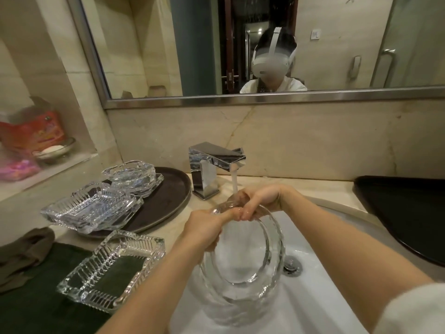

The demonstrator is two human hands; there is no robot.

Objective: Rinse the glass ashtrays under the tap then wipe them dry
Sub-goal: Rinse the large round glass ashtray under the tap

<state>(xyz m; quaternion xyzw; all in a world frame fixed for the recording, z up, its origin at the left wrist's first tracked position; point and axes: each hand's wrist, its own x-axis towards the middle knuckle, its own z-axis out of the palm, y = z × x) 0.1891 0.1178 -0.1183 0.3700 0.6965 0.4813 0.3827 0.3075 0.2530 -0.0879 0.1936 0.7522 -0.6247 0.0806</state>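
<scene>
Over the white sink (pixel 320 237) I hold a large round glass ashtray (pixel 243 259) tilted on edge. My left hand (pixel 204 231) grips its left rim. My right hand (pixel 258 200) grips the top rim, where the stream from the chrome tap (pixel 214 167) falls. A rectangular ribbed glass ashtray (pixel 113 268) rests on a dark green towel (pixel 31 307) at the left. On a dark oval tray (pixel 168 196) behind it sit another ribbed rectangular ashtray (pixel 91 208) and a round one (pixel 131 175).
A brown cloth (pixel 24 251) lies bunched at the far left on the counter. A wall niche holds a soap dish (pixel 54 150) and a red packet (pixel 31 131). A black tray (pixel 407 213) sits right of the sink. A mirror (pixel 240 44) hangs above.
</scene>
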